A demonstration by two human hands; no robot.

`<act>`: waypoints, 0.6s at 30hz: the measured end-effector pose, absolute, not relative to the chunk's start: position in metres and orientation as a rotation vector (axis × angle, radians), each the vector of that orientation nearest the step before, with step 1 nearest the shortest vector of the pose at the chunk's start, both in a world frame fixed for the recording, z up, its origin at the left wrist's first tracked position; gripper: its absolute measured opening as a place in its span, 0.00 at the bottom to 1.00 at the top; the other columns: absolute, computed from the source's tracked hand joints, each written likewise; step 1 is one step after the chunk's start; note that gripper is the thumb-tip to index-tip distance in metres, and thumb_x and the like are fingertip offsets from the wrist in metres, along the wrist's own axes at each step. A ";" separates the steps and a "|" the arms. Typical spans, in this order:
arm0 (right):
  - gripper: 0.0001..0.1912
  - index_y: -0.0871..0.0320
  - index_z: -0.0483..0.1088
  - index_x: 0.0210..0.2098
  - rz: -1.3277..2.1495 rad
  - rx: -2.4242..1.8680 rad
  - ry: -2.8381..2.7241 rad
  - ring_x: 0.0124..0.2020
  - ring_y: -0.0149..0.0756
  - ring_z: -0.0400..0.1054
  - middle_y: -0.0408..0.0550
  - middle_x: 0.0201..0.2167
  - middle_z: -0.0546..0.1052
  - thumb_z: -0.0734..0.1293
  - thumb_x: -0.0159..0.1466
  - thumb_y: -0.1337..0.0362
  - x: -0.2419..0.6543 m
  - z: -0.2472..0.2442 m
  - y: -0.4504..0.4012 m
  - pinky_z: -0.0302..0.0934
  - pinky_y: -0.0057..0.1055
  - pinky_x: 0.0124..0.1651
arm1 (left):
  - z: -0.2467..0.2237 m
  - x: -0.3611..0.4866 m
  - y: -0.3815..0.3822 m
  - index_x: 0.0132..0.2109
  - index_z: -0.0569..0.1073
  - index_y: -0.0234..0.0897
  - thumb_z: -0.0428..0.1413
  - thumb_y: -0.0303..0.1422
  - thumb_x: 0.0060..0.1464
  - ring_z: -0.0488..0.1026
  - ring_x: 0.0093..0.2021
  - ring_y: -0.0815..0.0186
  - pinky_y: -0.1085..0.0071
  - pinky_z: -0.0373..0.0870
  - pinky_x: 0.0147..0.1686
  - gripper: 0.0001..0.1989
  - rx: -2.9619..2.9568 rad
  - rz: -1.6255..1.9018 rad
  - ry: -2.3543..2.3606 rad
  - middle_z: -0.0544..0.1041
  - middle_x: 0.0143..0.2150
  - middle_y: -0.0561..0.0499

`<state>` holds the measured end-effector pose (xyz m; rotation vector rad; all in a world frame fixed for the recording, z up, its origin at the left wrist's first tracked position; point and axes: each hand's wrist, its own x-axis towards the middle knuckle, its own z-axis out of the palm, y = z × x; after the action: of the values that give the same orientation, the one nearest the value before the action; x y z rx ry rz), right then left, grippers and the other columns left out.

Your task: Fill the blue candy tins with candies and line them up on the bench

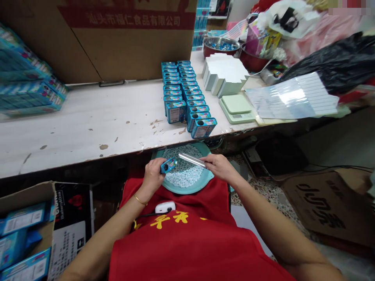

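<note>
My left hand (154,174) grips a small blue tin (168,166), tilted so that its top faces me; something pale shows at the top's right end. In my right hand (218,167) is a silver metal tool (191,160), long and narrow like a scoop or tube, its tip pointing left toward the tin but apart from it. Below both hands rests a teal basin (201,186) on my lap, holding many small pale candies (184,177). Two rows of similar blue tins (204,128) stand upright on the table, dark round openings showing in their tops.
On the white table (117,125) stand a pale green scale (238,109), a stack of white cartons (224,72) and a metal bowl (221,46). A large cardboard box (131,47) is behind. Blue boxes (29,93) are stacked left. An open carton (54,210) sits lower left.
</note>
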<state>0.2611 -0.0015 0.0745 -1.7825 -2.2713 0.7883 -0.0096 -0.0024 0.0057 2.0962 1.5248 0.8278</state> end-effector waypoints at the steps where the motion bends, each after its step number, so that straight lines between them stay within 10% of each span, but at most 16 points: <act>1: 0.20 0.55 0.73 0.44 0.766 -1.837 -2.256 0.38 0.33 0.67 0.45 0.37 0.77 0.57 0.57 0.71 0.265 0.066 -0.001 0.55 0.23 0.38 | 0.012 -0.012 -0.002 0.43 0.71 0.41 0.55 0.23 0.41 0.68 0.45 0.57 0.61 0.63 0.46 0.19 2.082 0.851 1.526 0.74 0.43 0.49; 18: 0.18 0.57 0.76 0.36 1.211 -1.700 -1.820 0.30 0.36 0.67 0.46 0.27 0.76 0.56 0.54 0.70 0.263 -0.017 -0.035 0.58 0.28 0.33 | 0.053 0.043 0.162 0.42 0.67 0.33 0.63 0.35 0.35 0.70 0.38 0.61 0.64 0.67 0.39 0.25 1.706 1.126 1.449 0.73 0.37 0.46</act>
<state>0.2634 -0.0347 -0.0173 -1.7004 -1.8204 1.2112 0.0431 0.1624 0.0527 1.7055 1.4493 1.1261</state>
